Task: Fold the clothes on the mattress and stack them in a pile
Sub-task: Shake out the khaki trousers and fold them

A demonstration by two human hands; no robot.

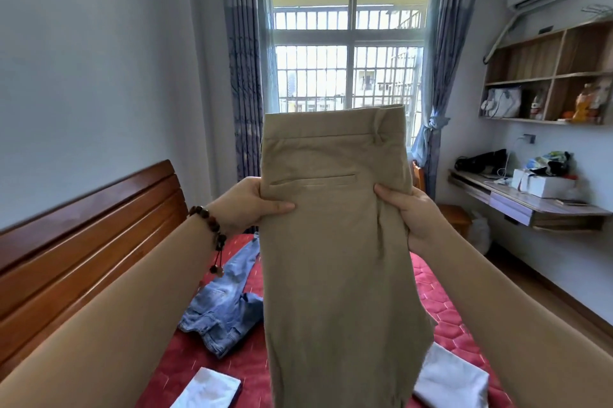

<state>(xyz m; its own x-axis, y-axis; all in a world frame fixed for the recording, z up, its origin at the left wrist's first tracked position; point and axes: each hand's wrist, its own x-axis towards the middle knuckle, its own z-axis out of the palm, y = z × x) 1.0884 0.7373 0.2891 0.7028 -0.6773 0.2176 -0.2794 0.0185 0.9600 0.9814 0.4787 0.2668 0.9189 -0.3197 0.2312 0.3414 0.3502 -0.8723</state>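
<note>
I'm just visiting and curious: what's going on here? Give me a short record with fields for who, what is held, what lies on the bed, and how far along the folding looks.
who: a person, seen from their own head camera
held item: khaki trousers, lifted upright in front of the window
left hand: grips the trousers' left edge
right hand: grips the right edge
on the mattress: crumpled blue jeans; a folded white garment at left; a folded pale garment at right
progress: jeans not yet folded; no stacked pile in view

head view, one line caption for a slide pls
Both hands, left hand and right hand, hold khaki trousers upright above a red mattress with unfolded jeans.
</note>
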